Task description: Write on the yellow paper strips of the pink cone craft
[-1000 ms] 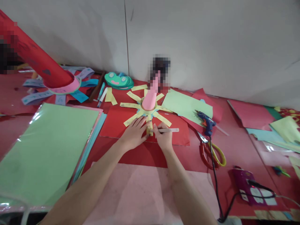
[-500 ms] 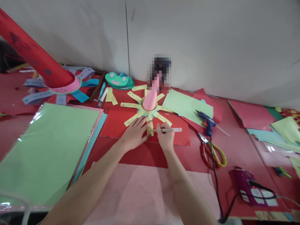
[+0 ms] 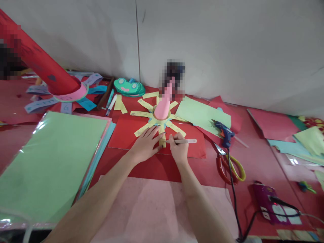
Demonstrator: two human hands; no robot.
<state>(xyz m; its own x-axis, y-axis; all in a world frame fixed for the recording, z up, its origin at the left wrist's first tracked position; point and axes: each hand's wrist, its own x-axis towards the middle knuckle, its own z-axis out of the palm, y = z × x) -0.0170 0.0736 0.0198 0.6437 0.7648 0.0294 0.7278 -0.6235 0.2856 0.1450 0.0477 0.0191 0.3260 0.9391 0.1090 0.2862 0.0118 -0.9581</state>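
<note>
In the head view, a pink paper cone [image 3: 162, 109] stands at the centre of several yellow paper strips [image 3: 140, 114] that spread out like rays. They lie on a red paper sheet [image 3: 124, 133]. My left hand [image 3: 145, 145] rests flat with its fingers apart, pressing around the strip nearest me. My right hand [image 3: 179, 148] is closed in a writing grip on a pale pen [image 3: 189, 141]. The pen's tip is at that same front strip [image 3: 162, 141]; marks under it are too small to read.
Rightward lie a glue gun [image 3: 225, 133] with a black cord, scissors [image 3: 231, 168] and a purple box [image 3: 270, 202]. Green sheets [image 3: 55, 158] are stacked left, below a red paper tube [image 3: 58, 74]. Green frog cut-outs [image 3: 129, 87] lie by the wall. Pink paper [image 3: 152, 206] is nearest me.
A dark, pixelated shape has come into view at the left edge, by the red tube. Both hands, the pen and the strips look almost unmoved.
</note>
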